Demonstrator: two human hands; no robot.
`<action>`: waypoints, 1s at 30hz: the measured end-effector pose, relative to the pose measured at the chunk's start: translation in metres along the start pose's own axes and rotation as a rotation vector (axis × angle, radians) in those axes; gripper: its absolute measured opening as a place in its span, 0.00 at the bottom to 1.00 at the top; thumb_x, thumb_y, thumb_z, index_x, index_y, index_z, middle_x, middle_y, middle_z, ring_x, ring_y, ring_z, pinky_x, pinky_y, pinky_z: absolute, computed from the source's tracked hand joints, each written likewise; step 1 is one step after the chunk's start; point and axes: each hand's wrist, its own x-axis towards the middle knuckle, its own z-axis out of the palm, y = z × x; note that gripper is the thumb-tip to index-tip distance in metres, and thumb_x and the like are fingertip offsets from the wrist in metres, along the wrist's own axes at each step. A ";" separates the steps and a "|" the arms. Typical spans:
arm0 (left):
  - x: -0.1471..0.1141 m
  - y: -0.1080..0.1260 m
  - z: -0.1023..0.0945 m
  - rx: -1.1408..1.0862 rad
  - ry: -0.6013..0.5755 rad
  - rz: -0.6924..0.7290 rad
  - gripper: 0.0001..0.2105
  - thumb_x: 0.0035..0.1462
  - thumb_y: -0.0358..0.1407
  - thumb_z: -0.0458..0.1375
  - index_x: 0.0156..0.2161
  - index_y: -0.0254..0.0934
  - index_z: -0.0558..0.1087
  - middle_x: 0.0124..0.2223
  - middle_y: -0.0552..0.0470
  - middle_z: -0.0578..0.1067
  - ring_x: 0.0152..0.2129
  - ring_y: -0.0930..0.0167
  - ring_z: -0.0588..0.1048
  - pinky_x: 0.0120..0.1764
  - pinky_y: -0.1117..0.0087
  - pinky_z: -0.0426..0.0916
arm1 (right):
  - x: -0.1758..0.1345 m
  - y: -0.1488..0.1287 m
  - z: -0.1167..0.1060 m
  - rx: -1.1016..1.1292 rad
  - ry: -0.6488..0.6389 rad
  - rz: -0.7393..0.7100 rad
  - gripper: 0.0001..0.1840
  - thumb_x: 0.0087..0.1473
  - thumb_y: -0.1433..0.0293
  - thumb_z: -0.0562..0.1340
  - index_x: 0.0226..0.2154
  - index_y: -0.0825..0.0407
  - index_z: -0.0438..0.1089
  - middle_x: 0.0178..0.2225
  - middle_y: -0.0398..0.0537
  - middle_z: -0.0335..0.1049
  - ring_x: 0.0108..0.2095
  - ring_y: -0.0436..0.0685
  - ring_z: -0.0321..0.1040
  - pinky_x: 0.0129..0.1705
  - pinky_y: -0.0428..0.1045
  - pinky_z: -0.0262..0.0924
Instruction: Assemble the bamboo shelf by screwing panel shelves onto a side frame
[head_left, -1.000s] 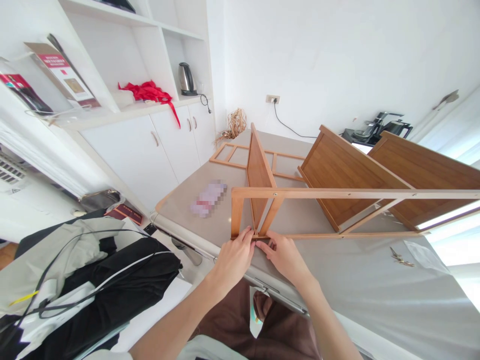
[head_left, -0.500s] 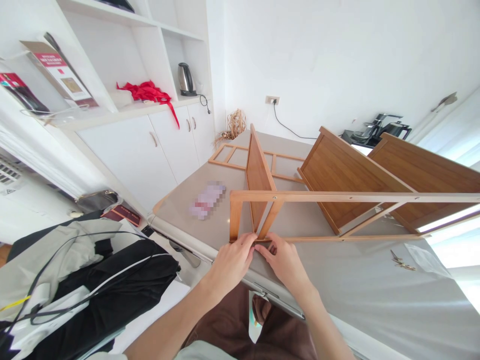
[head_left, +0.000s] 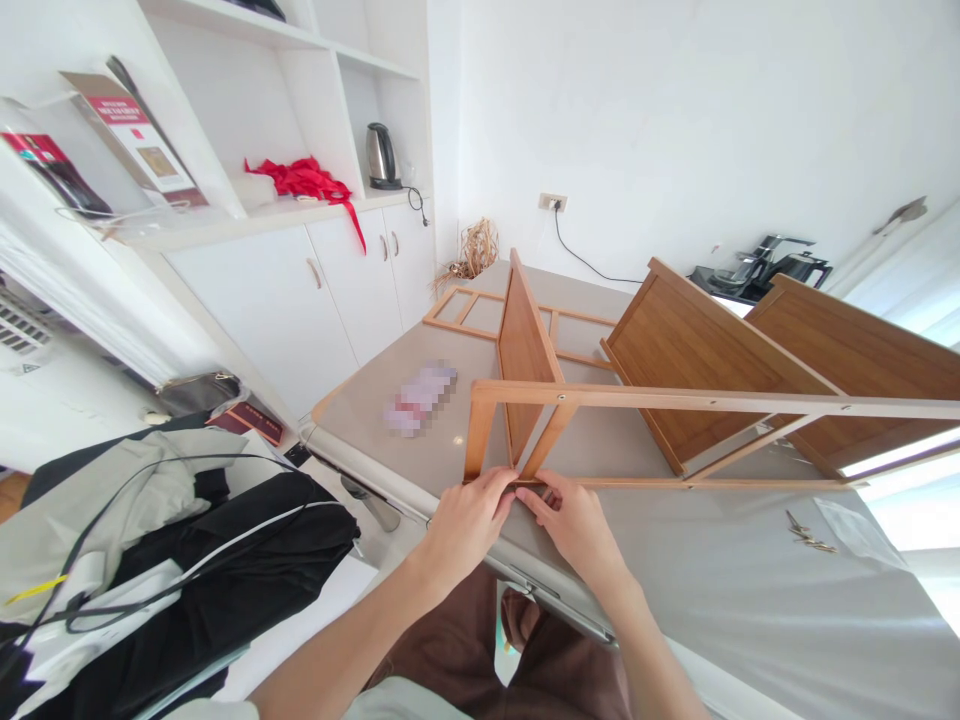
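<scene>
A partly joined wooden shelf frame (head_left: 637, 396) lies on its side on the table, with brown wooden panels standing between its rails. My left hand (head_left: 469, 525) is closed on the lower rail, at the foot of the nearest slatless panel (head_left: 527, 345). Just to its right, my right hand (head_left: 574, 525) has its thumb and fingers pinched together at the same joint. The two hands' fingertips almost meet. Whatever small piece may be between the right fingertips is hidden. Two larger panels (head_left: 697, 365) stand in the frame to the right.
Loose screws (head_left: 808, 535) and a clear plastic bag (head_left: 859, 530) lie on the grey table (head_left: 675, 560) at right. Another ladder-like wooden frame (head_left: 465, 310) lies flat behind. A blurred packet (head_left: 421, 398) is at left. Clothes (head_left: 277, 560) and cables lie lower left.
The view has shifted slightly, so everything sits a little further right. Both hands stay at the same joint, with hardly any visible finger movement.
</scene>
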 end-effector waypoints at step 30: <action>-0.001 -0.002 -0.002 -0.134 0.014 -0.023 0.13 0.69 0.34 0.54 0.56 0.45 0.71 0.53 0.53 0.80 0.45 0.66 0.82 0.48 0.67 0.76 | -0.027 0.011 -0.003 -0.218 -0.007 -0.355 0.12 0.69 0.69 0.52 0.38 0.49 0.70 0.37 0.46 0.67 0.35 0.53 0.69 0.39 0.48 0.64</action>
